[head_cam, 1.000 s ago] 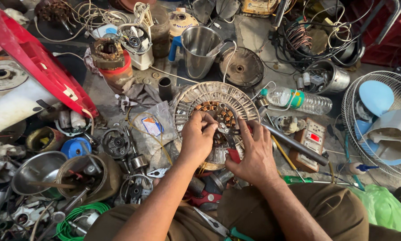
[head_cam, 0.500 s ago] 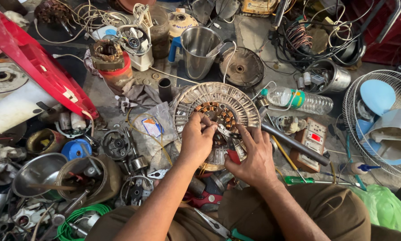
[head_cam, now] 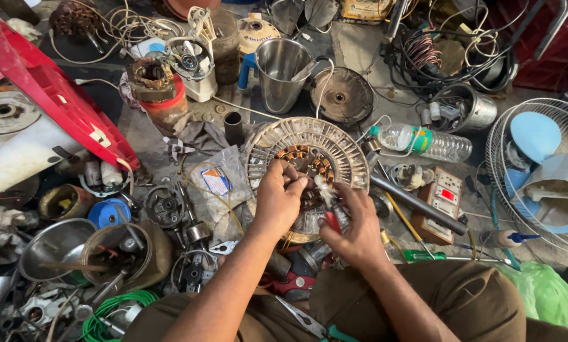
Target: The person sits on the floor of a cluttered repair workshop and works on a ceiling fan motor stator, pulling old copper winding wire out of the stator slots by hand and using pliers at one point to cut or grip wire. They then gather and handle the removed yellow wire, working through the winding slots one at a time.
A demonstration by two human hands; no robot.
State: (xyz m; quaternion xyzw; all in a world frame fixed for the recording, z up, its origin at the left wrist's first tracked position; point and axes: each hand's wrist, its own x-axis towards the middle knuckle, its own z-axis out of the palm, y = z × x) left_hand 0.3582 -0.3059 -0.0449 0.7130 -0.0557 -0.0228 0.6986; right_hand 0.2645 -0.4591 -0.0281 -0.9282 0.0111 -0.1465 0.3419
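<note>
Left hand [head_cam: 277, 201] pinches copper windings [head_cam: 306, 166] at centre of fan motor [head_cam: 306, 177]; right hand [head_cam: 353, 225] grips red-handled tool [head_cam: 332, 220] (tip hidden). Best steady motor, work gently near wire.

Place: a repair workshop for small electrical appliances, worked on the floor.
Signs: a fan motor [head_cam: 306, 166] opened up, copper wire coils [head_cam: 423, 54], a fan cage [head_cam: 537, 171], screwdrivers [head_cam: 423, 255], loose motor parts all around.
</note>
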